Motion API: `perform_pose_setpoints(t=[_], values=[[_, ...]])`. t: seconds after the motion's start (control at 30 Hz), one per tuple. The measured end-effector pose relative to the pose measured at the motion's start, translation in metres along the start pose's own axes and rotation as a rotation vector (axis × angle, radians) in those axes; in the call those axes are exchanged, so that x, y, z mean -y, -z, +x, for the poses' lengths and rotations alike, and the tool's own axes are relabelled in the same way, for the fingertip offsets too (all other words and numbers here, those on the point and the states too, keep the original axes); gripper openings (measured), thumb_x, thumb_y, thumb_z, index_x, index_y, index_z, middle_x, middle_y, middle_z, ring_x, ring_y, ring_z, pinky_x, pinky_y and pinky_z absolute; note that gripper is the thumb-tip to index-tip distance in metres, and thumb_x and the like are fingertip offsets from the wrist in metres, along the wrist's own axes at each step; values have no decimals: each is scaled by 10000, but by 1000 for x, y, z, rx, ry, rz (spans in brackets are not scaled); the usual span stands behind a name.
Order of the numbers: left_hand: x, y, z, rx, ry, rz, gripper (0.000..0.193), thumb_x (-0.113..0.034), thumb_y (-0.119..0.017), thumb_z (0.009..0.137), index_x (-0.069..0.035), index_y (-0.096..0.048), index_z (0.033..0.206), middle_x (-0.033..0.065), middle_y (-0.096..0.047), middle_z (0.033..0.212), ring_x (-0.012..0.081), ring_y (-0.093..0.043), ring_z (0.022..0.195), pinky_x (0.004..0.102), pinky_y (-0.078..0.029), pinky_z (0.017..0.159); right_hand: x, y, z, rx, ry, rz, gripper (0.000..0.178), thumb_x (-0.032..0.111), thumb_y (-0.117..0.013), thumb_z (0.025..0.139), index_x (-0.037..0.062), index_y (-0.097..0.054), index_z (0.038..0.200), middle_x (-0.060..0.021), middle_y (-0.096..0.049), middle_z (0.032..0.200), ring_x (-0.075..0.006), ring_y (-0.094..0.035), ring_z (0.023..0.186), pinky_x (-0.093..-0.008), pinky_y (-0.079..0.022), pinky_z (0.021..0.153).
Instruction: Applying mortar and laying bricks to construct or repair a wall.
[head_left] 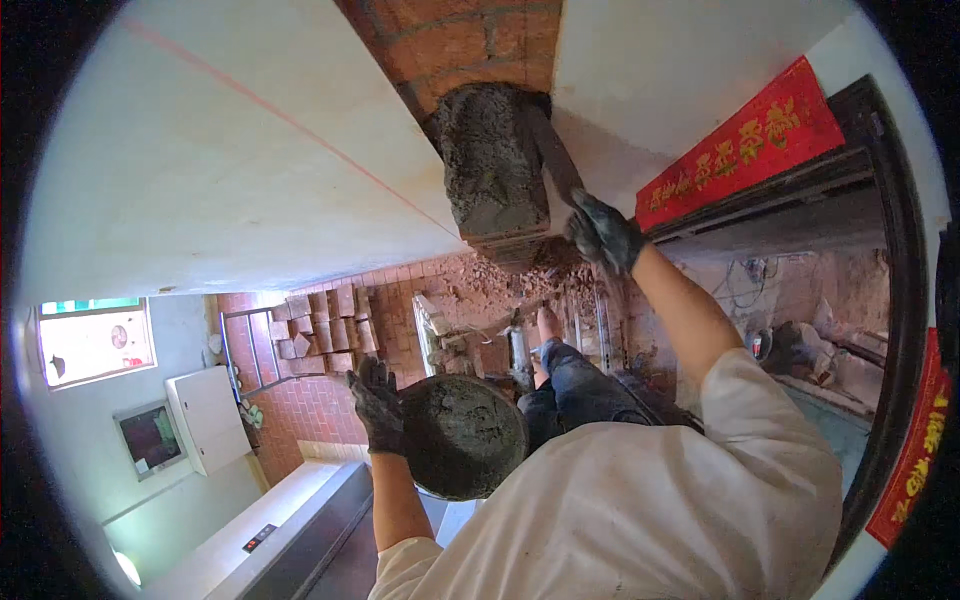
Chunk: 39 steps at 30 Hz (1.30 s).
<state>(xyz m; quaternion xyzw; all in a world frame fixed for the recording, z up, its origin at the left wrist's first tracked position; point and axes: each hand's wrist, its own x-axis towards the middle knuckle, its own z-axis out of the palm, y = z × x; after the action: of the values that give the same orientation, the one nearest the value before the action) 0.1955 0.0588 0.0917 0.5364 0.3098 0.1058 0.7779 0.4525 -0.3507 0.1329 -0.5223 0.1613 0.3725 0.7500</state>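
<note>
My right hand (605, 235), in a dark glove, is closed round the handle of a trowel (556, 160). Its long dark blade lies along the right side of a thick patch of wet grey mortar (490, 155). That mortar covers the lower part of an exposed brick strip (470, 45) between two pale wall faces. My left hand (377, 408), also gloved, is at the left rim of a round black mortar bowl (480, 470), fingers spread and pointing away from me. Wet grey mortar (465, 415) lies inside the bowl, close in front of my body.
Loose bricks (325, 325) are stacked on the reddish tiled floor (300, 395) at left. Rubble (520, 275) lies below the mortared strip, near my legs. A dark door frame (880, 200) with a red banner (745, 150) stands at right. A grey counter-like unit (270, 530) is at lower left.
</note>
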Motion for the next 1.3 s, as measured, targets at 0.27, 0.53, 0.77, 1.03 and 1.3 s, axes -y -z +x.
perform_pose_setpoints(t=[0.27, 0.53, 0.77, 1.03, 1.3], values=[[-4, 0, -22, -116, -35, -177, 469, -334, -298, 960, -68, -303, 1347, 94, -318, 1399, 238, -330, 1270, 389, -261, 1051, 83, -24, -90, -130, 18, -719, 464, 511, -458, 863, 76, -577, 756, -26, -498, 496, -117, -455, 373, -252, -381, 360], [13, -24, -15, -79, -69, -143, 453, -308, -339, 951, -55, -350, 1327, 99, -377, 1362, 232, -321, 1276, 366, -231, 1057, 185, -172, -44, 195, -145, -1628, 314, 374, -493, 845, 67, -561, 842, -66, -541, 590, -170, -535, 464, -325, -444, 411], [19, 36, -56, -211, -198, 204, 451, -300, -364, 937, -44, -367, 1309, 90, -390, 1337, 233, -354, 1239, 372, -229, 1056, 230, -191, -17, -22, -152, -1899, 371, 449, -458, 822, 94, -563, 807, -74, -581, 643, -201, -551, 506, -350, -458, 461], [21, 78, -94, -296, -185, 413, 461, -296, -352, 946, -36, -339, 1326, 95, -374, 1349, 235, -331, 1252, 372, -195, 1074, 261, -163, -38, -304, -1, -1999, 340, 409, -430, 855, 90, -541, 809, -91, -594, 706, -171, -559, 554, -353, -456, 489], [8, 65, -82, -268, -165, -137, 497, -346, -333, 952, -35, -317, 1340, 102, -338, 1387, 239, -316, 1272, 381, -200, 1072, 221, -111, -38, -377, 889, -2578, 172, 117, -493, 767, 73, -623, 872, -158, -611, 843, -280, -619, 773, -396, -500, 680]])
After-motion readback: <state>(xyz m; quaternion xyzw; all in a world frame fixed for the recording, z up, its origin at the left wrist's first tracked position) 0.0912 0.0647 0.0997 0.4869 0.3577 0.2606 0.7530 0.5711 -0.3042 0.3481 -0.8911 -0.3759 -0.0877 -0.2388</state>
